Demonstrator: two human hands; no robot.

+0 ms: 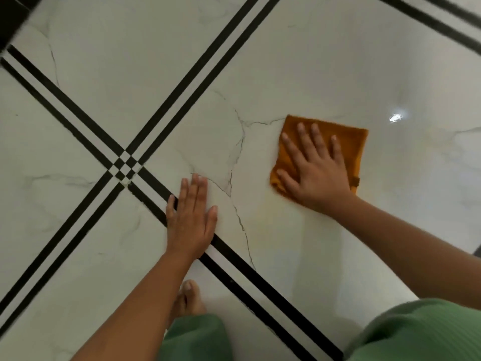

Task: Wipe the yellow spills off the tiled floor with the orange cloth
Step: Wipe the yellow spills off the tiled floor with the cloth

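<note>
Knees: The person crouched low, green trousers [416, 332] at the near edge and a bare foot [188, 298] between the forearms.
Left hand: The left hand [191, 217] lay palm-down on the tiled floor [130, 74], fingers straight and close together, across a black stripe [234, 259]. It held nothing and looked to be a prop for the body's weight.
Yellow spill: Only a faint yellowish film [263, 220] showed on the tile, between the two hands and just nearer than the cloth. No thick puddle could be made out.
Right hand: The right hand [316, 173] was spread wide, fingers straight and splayed, pressing flat on the cloth rather than gripping it.
Orange cloth: The orange cloth [348, 142] lay flat on the pale tile under that hand, folded roughly square, its far and right edges showing past the fingers.
Handling: It looked soft, light and limp, likely to bunch or roll if shoved from one edge. On such glossy tile it would probably glide easily, so downward pressure would matter more than force along the floor.
Where to hold: A flat palm over the middle with fingers fanned toward the corners suited wiping. For turning to a clean face, pinching a free corner seemed best.
Beyond: Paired black stripes crossed at the left, and a light glint [395, 117] shone on the tile farther right.
</note>
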